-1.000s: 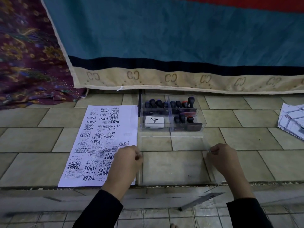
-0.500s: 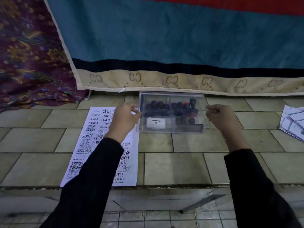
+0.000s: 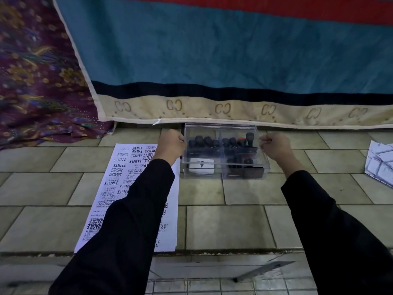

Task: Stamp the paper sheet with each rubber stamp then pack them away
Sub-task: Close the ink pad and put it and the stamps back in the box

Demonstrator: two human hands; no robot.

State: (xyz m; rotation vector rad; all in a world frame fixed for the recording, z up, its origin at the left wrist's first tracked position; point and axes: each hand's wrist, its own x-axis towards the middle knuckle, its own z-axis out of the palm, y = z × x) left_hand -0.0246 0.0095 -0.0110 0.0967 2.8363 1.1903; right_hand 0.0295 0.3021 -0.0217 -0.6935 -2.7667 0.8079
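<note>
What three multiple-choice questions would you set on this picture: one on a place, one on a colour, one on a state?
1. Where does the stamped paper sheet lie, from the clear box?
A) to its left
B) to its right
C) on top of it

2. What colour is the ink pad in the box?
A) red
B) white
C) green

3. What are the left hand and right hand doing?
A) lying flat and open
B) each holding a stamp
C) each pinching one end of the clear lid

Answers:
1 A: the sheet lies left of the box.
2 B: its case shows white through the front wall.
3 C: curled fingers meet the lid's two ends, over the box.
</note>
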